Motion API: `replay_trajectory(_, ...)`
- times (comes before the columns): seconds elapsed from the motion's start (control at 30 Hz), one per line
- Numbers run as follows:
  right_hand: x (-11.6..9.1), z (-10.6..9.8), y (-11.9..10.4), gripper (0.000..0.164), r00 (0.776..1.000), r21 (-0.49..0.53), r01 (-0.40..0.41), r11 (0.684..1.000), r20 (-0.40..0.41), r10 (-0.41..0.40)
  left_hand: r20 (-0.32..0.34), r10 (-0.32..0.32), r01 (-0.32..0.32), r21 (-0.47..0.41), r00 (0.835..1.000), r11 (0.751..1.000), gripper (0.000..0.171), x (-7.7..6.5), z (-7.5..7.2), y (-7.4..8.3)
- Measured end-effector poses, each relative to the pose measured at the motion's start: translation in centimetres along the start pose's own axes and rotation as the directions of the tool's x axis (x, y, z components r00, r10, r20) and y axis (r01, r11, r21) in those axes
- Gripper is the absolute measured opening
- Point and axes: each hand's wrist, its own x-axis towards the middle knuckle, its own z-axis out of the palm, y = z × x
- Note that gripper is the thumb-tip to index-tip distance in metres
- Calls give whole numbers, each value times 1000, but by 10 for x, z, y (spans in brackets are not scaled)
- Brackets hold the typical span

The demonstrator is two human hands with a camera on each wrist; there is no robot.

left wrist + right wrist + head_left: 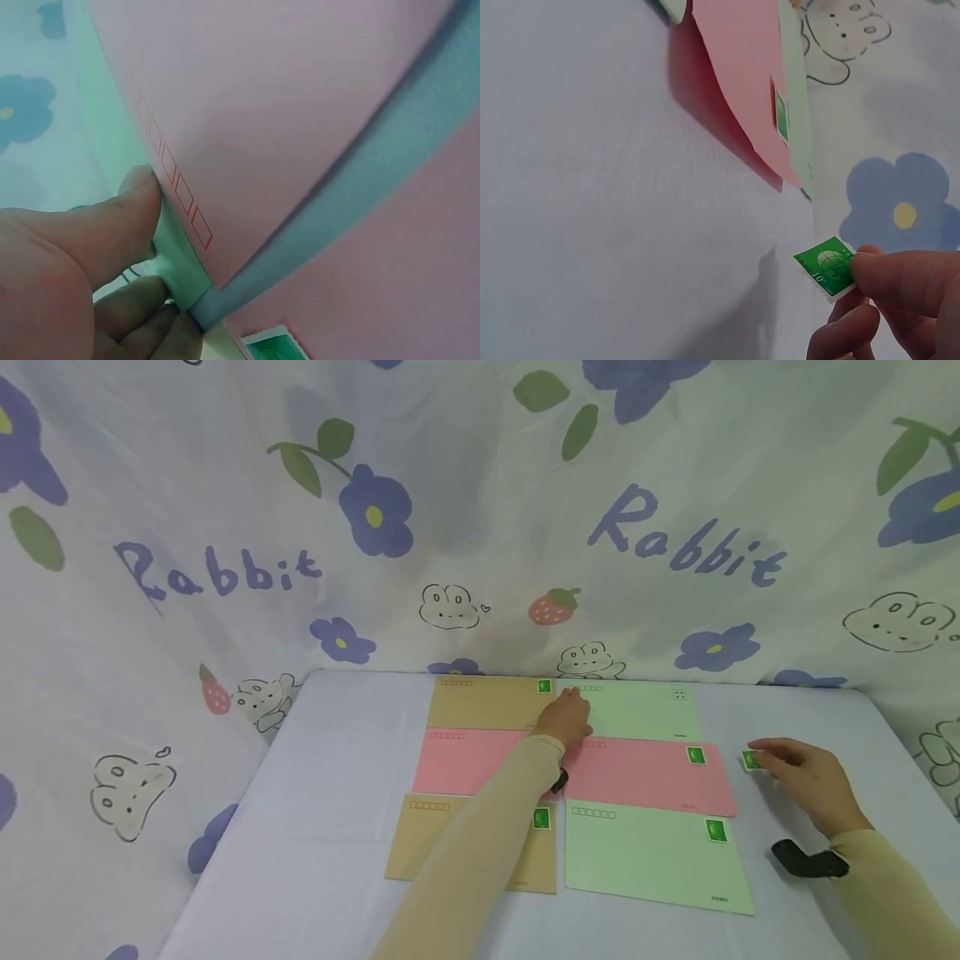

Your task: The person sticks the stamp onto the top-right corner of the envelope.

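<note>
My left hand (562, 718) rests at the left end of the far right green envelope (637, 714), thumb and fingertips along its edge. In the left wrist view, the thumb (139, 191) lies against the green paper beside a pink envelope (247, 112). My right hand (810, 781) pinches a green postage stamp (829, 266) between thumb and finger, raised over the table right of the envelopes. The stamp has a pale globe-like design and the number 10. On the far green envelope, a small printed mark (679, 695) shows in the upper right corner.
Envelopes lie in two columns: brown (480, 703), pink (472, 760) and brown (420, 839) left, pink (637, 772) and green (645, 860) below the far green one. Several bear green stamps (716, 831). A patterned cloth (480, 527) hangs behind the table.
</note>
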Motion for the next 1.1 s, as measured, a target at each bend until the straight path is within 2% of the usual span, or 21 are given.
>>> replay_trajectory(0.43,7,4,-11,51,999,17,27,1000,-43,-26,30,-8,7,34,1000,999,43,-2,-4,2)
replay_trajectory(0.47,7,4,-12,50,999,19,29,999,-46,-28,19,-5,5,29,1000,1000,43,3,2,0)
replay_trajectory(0.57,10,6,-13,49,998,27,41,999,-55,-39,34,-12,11,30,999,999,43,3,2,0)
replay_trajectory(0.67,12,8,-16,48,997,46,58,997,-63,-55,27,-10,10,22,1000,1000,43,2,3,0)
replay_trajectory(0.7,12,8,-17,48,996,52,65,997,-65,-62,38,-13,12,25,999,1000,43,-2,-2,1)
replay_trajectory(0.93,17,12,-27,45,992,74,109,991,-69,-104,-3,4,-4,28,1000,1000,38,-5,0,0)
replay_trajectory(1.1,22,16,-30,46,994,89,93,992,-61,-87,-6,11,-11,37,1000,999,39,-7,-2,0)
